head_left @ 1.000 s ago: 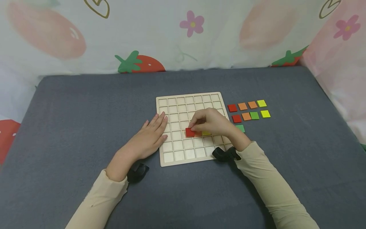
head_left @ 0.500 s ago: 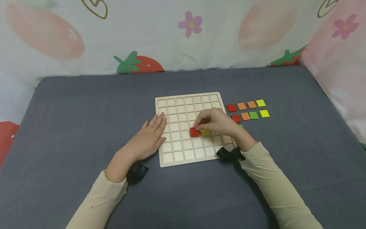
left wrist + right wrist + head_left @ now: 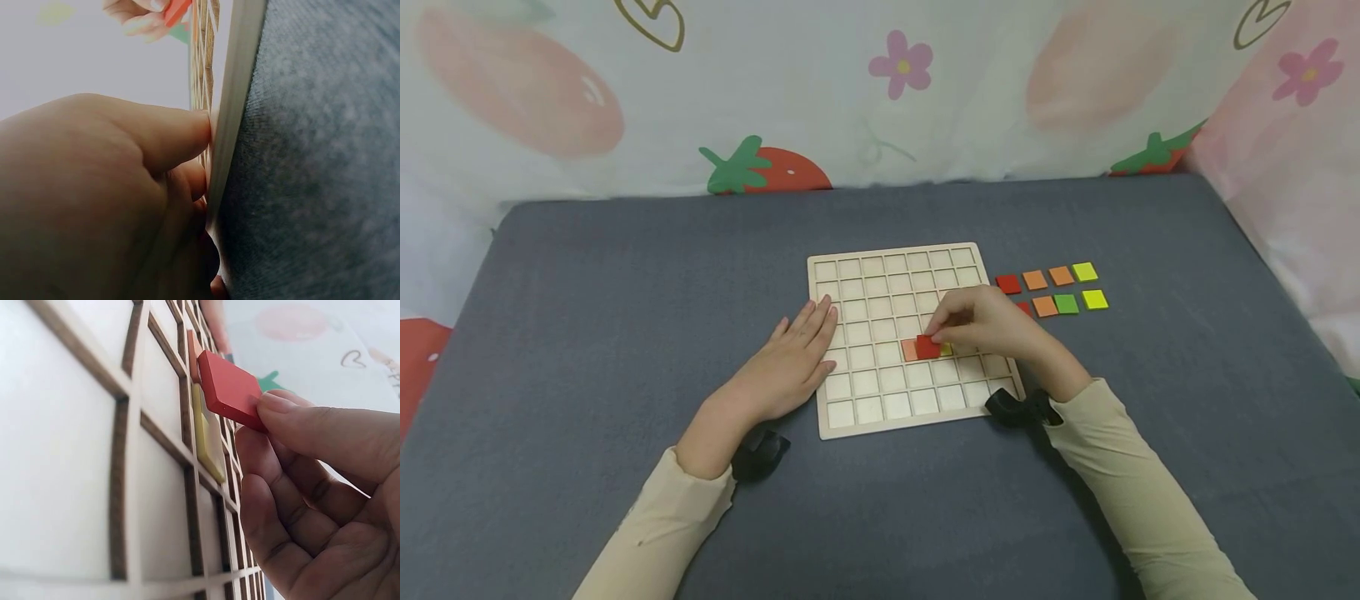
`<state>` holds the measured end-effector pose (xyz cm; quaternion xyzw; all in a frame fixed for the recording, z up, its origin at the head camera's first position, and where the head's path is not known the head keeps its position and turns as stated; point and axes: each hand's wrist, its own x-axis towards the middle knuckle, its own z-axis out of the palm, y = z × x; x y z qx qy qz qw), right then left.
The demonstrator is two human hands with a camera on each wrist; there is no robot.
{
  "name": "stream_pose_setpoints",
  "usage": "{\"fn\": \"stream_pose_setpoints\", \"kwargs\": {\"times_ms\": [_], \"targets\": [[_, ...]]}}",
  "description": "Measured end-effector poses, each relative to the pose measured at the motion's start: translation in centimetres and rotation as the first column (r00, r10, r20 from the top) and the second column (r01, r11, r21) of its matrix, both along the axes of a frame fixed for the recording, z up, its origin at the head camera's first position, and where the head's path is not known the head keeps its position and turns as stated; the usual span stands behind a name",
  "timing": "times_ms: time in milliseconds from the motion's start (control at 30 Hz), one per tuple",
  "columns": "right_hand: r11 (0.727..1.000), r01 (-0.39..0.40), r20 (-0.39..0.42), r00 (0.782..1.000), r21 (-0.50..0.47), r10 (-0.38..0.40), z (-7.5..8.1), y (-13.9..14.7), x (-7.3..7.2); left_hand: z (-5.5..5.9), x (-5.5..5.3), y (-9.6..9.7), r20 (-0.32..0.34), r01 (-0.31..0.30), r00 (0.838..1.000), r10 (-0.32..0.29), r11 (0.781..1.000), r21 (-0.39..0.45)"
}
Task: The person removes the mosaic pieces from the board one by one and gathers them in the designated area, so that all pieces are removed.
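Observation:
My right hand (image 3: 988,321) pinches a red square tile (image 3: 230,390) by its edge between thumb and fingers, just above the wooden grid board (image 3: 861,382). Below and beside that tile, an orange tile (image 3: 909,350) and a yellow tile (image 3: 205,434) lie in neighbouring cells of the board; the red tile hides part of the yellow one in the head view. My left hand (image 3: 790,354) rests with fairly straight fingers on the board's left edge. From the left wrist, the thumb (image 3: 181,134) touches the rim, and the other fingers are partly hidden.
Right of the board, loose tiles lie in rows on the grey cloth: red (image 3: 1008,284), orange (image 3: 1034,279), green (image 3: 1066,304) and yellow (image 3: 1095,299). Some there are partly behind the right hand. A printed curtain (image 3: 970,125) hangs along the table's far edge.
My right hand has moved the red tile to the right across the board, from left of the orange tile to above the yellow one. The left hand has stayed put.

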<state>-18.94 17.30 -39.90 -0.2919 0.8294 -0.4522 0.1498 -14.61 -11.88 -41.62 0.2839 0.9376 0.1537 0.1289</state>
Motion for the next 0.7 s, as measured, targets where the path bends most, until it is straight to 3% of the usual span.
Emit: {"fn": "stream_pose_setpoints", "kwargs": {"times_ms": [300,700], "targets": [[0.999,0.047,-0.009,0.999,0.025,-0.046,0.0,0.9,0.2,0.0,0.0,0.0,-0.007,0.002,1.0,-0.002,1.0,0.002],[0.999,0.041,-0.004,0.999,-0.005,-0.041,0.1,1.7,0.2,0.1,0.0,0.1,-0.004,0.003,1.0,-0.003,1.0,0.001]]}}
